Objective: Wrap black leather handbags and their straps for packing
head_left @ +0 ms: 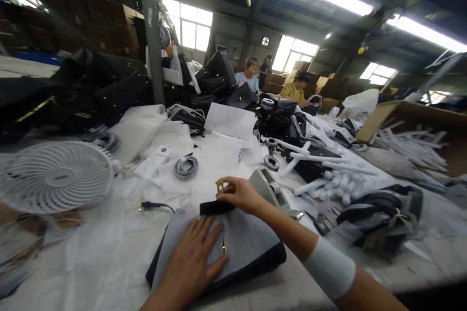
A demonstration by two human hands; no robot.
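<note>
The fingers of the right hand (239,194) are pinched close together on a little gold buckle (220,186). The buckle sticks up at the far edge of a black bag (255,260). Just under the buckle, a black strap (215,208) lies across the top of the bag. The fingers of the left hand (193,257) are spread wide and flat and hold nothing. They press down on a grey sheet (248,238) that covers most of the bag. A tiny gold piece (224,247) pokes up from the sheet just beside the left hand. The bag lies on the white table (284,296), close to the person and between the two arms. A white band (330,267) goes around the right arm. A grey plastic thing (268,187) sits just beside the right hand. To the left of the bag lies a black plug (148,205) with its cord. A bit farther back there is a grey roll of tape (186,166). A round white fan (54,175) rests far to the left, well apart from the hands. White sheets (229,121) lie in a pile behind the tape. On the right, many white foam sticks (321,165) are mixed with more black bags (383,209). A brown box (412,116) stands behind them. Two other people (251,75) sit far away at the back of the table.
</note>
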